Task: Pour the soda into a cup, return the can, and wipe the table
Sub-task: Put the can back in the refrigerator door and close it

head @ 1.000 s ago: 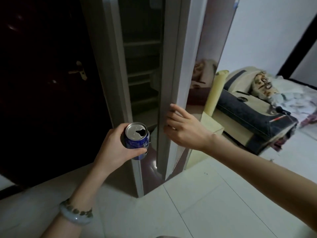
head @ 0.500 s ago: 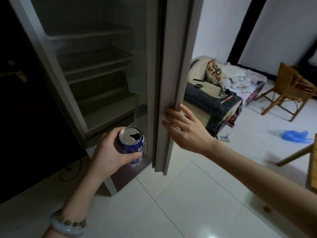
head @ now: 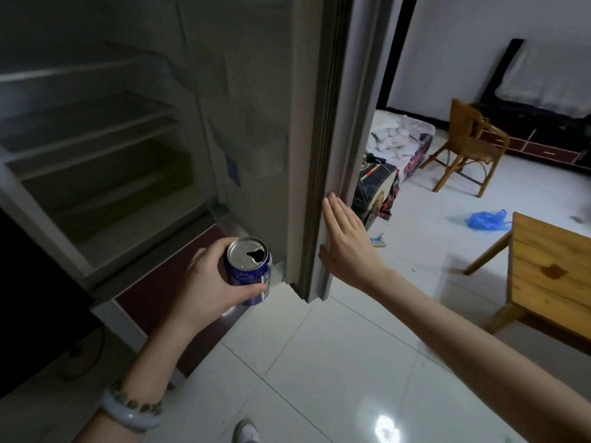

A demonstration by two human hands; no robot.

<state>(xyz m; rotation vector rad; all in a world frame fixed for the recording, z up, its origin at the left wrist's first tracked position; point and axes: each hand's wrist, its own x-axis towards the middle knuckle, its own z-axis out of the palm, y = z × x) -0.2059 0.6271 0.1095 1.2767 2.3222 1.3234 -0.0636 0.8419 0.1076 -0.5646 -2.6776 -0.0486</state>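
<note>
Now, seen from the person's own head, the left hand (head: 208, 282) is wrapped around a blue soda can (head: 249, 271), fingers and thumb closed on its side wall, holding it upright just in front of an open fridge (head: 96, 148). The can's silver top faces the camera and its tab hole is open. The right hand (head: 345, 247) is flat and open, palm pressed against the edge of the fridge door (head: 323, 155), gripping nothing. Inside the fridge, pale shelves (head: 105, 123) look bare in the dim light. A wooden worktop (head: 550, 276) stands well apart on the right, over a glossy tiled floor (head: 319, 362). The can is probably thin metal that dents under a hard squeeze, and light if most of the soda is gone; how much remains cannot be seen. Being open, it should be kept level, and a grip around the middle of the side wall suits it best. Its surface may be slippery if damp.
</note>
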